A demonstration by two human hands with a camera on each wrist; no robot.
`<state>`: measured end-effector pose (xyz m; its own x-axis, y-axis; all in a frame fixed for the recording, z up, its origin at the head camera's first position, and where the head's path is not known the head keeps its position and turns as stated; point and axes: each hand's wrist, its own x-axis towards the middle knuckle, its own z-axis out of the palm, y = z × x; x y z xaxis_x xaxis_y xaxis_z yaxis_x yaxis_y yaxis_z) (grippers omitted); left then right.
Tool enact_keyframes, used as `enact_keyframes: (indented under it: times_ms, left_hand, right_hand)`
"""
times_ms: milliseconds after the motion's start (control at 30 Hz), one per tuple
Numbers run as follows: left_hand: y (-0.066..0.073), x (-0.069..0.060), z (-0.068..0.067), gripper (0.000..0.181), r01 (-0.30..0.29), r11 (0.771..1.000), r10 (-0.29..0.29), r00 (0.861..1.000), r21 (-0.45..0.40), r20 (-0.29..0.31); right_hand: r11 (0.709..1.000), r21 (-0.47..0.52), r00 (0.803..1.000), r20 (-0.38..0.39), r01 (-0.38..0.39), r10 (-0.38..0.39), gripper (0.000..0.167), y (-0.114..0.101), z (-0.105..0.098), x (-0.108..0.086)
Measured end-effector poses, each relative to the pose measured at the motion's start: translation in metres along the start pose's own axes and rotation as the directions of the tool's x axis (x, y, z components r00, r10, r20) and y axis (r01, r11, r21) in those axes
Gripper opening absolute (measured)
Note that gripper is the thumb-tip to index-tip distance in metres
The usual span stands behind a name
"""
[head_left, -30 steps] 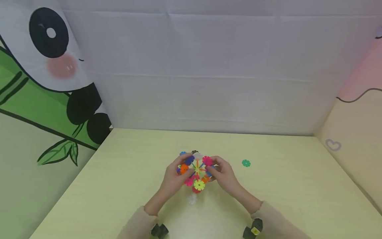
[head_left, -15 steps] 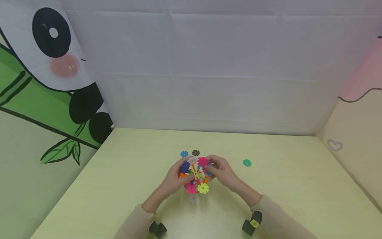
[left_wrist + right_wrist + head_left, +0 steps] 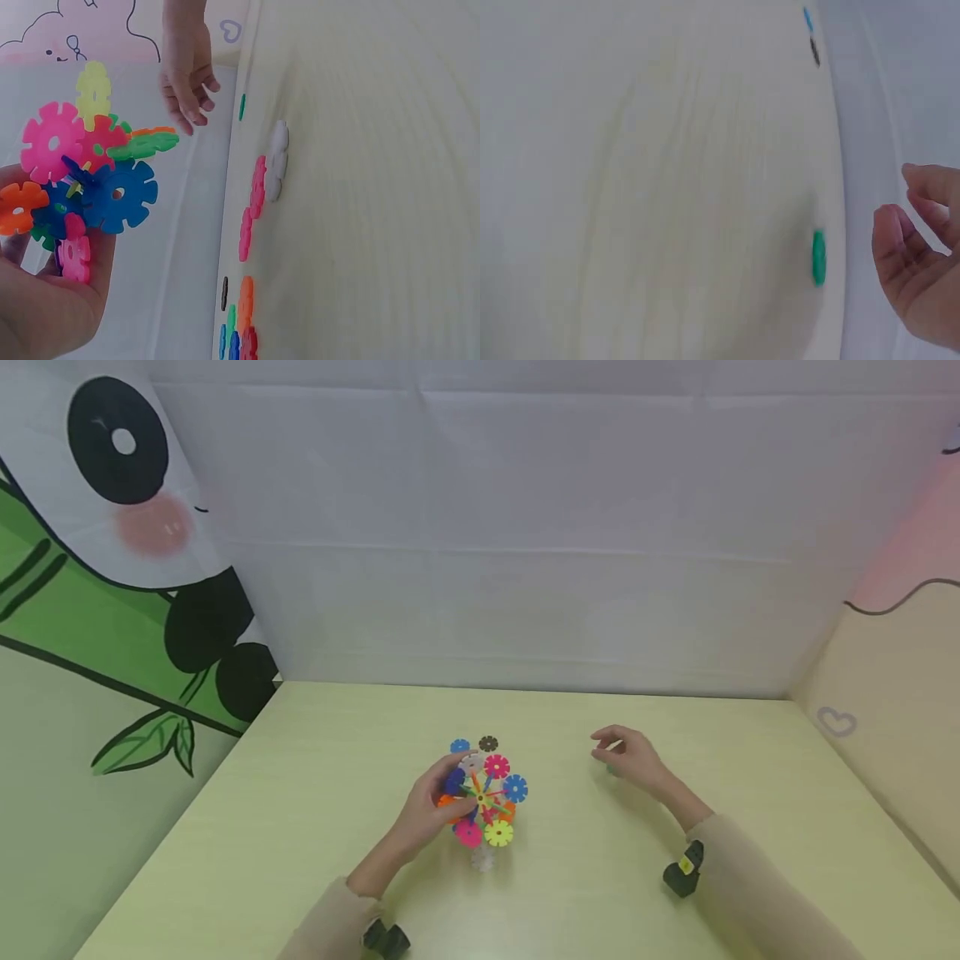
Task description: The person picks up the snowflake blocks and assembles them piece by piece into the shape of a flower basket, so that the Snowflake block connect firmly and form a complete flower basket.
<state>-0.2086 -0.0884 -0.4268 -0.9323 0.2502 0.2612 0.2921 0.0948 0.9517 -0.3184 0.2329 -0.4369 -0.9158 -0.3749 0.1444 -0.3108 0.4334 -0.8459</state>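
Left hand (image 3: 422, 810) grips cluster of interlocking notched discs (image 3: 483, 795) above table (image 3: 337, 760); right hand (image 3: 633, 756), fingers loosely bent, holds nothing near flat-lying green disc (image 3: 819, 257). Best pinch by rim, cluster held lightly.

Multicoloured cluster (image 3: 105, 157) of interlocked slotted discs: raised above the table (image 3: 300, 810), gripped on its left side by the left hand (image 3: 423, 810). Green disc (image 3: 819, 257): loose, flat on the tabletop at right, below and apart from the right hand (image 3: 636, 758).
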Motion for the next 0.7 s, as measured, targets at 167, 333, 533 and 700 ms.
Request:
enact_keyframes:
  times_ms: [167,333,533,700]
  left_hand:
    - [-0.001,0.000,0.001,0.055,0.013,1.000,-0.013,1.000,-0.009,0.003]
    - [-0.002,0.002,0.003,0.055,0.041,0.999,-0.041,0.999,-0.010,-0.006]
    - [0.001,0.008,0.007,0.058,0.070,0.997,-0.071,0.997,-0.034,-0.040]
    - [0.002,0.015,0.012,0.057,0.074,0.995,-0.081,0.991,-0.064,-0.103]
  right_hand:
    - [0.985,-0.118,0.990,0.055,-0.123,0.130,0.040,0.033,-0.025,0.002]
    - [0.975,-0.208,0.986,0.135,-0.073,0.102,0.032,0.043,-0.027,0.002]
    - [0.974,-0.225,0.990,0.133,-0.020,0.051,0.022,0.038,-0.027,0.002]
    - [0.990,-0.095,0.993,0.068,0.103,-0.097,0.016,0.023,-0.018,-0.003]
